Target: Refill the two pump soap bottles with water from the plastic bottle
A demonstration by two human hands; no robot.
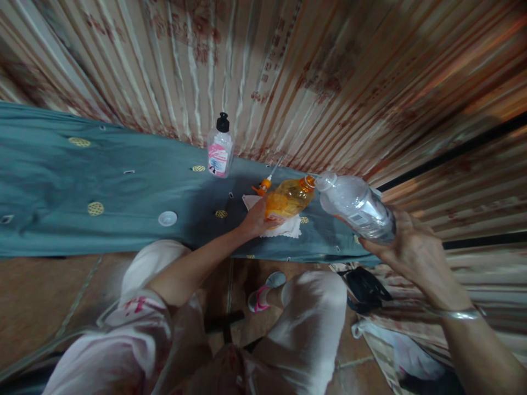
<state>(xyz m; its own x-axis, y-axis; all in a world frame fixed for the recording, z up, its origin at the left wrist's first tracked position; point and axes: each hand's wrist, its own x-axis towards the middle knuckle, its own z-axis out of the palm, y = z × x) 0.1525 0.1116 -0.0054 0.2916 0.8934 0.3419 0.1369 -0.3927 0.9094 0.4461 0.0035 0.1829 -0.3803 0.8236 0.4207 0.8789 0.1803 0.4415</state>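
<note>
The right hand grips a clear plastic water bottle, tilted with its open mouth meeting the neck of an orange liquid-filled bottle — also tilted, held by the left hand over a white cloth. Left of the orange bottle, bare teal fabric — a white cap, a pump bottle.

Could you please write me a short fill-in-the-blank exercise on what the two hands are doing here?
1. The left hand holds a bottle of ____ liquid.
2. The right hand tilts a ____ bottle so the two mouths meet.
3. The pump bottle standing behind has a ____ top.
4. A white cap lies on the ____ cloth.

Missing words: orange; clear; black; blue
</note>
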